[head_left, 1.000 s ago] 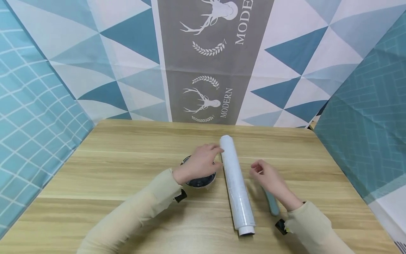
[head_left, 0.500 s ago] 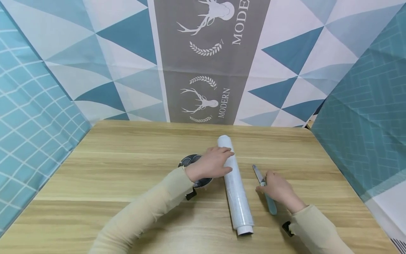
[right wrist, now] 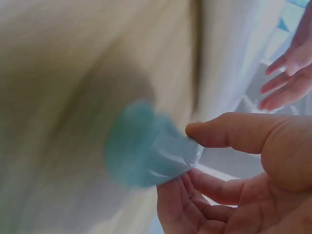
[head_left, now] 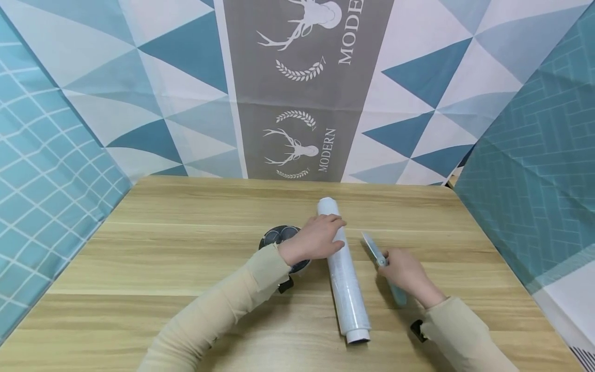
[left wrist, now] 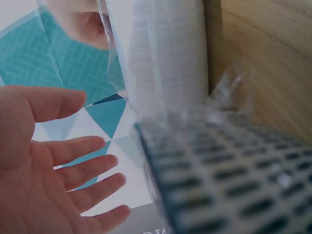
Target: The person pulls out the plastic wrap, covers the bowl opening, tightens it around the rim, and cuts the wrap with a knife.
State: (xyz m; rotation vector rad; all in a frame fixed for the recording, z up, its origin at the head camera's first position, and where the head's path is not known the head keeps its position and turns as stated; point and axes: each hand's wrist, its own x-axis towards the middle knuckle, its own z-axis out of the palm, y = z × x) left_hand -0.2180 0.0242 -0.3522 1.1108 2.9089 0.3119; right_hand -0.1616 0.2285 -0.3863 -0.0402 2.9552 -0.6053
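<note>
A roll of clear plastic wrap (head_left: 349, 294) lies lengthwise on the table. Over its upper part hovers my left hand (head_left: 317, 237); in the left wrist view that hand's fingers (left wrist: 87, 170) are spread and grip nothing. To the right of the roll, my right hand (head_left: 409, 274) pinches a small knife with a pale teal handle (head_left: 398, 295). Its blade (head_left: 370, 244) points away toward the back. In the right wrist view, thumb and fingers hold the knife's handle (right wrist: 141, 151), which is blurred.
A dark round container (head_left: 268, 238) with round shapes in it stands left of the roll, partly hidden under my left forearm. The left wrist view shows a dark-dashed, plastic-covered surface (left wrist: 234, 180) close up. Printed cloth (head_left: 297, 103) hangs behind the wooden table (head_left: 186, 206).
My left hand has moved right, from beside the roll to over it. My right hand has come down to the knife and pinched it; the knife has shifted slightly away.
</note>
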